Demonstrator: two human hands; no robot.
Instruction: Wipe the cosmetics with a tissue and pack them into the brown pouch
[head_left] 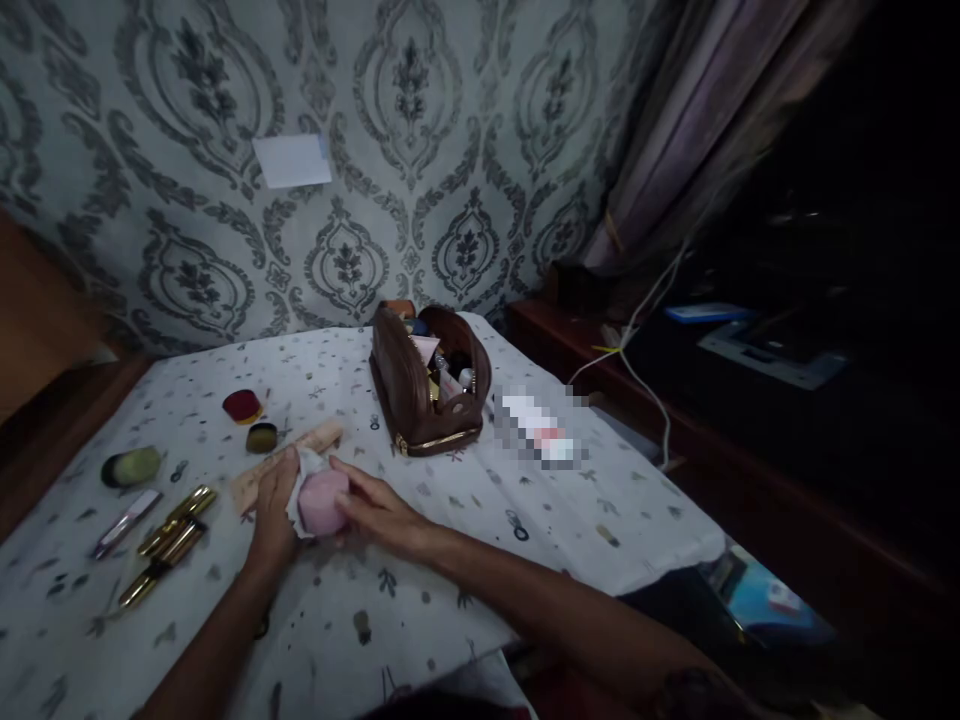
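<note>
My right hand [386, 515] grips a pink rounded container [325, 502] by its right side, in front of the bag. Against the container's left side my left hand [276, 505] presses a crumpled white wipe [306, 465], its fingers closed on it and partly hidden. Behind my left hand lies a long beige packet [319, 437]. A brown cosmetic bag [390, 385] stands unzipped further back, packed with small tubes and bottles.
On the left of the patterned white tablecloth [480, 540] lie several gold tubes [176, 520], a slim pale tube [127, 522], a green rounded item [131, 467], a red-topped jar [242, 405] and a small dark-gold jar [261, 437]. A white cable [660, 400] hangs at the right.
</note>
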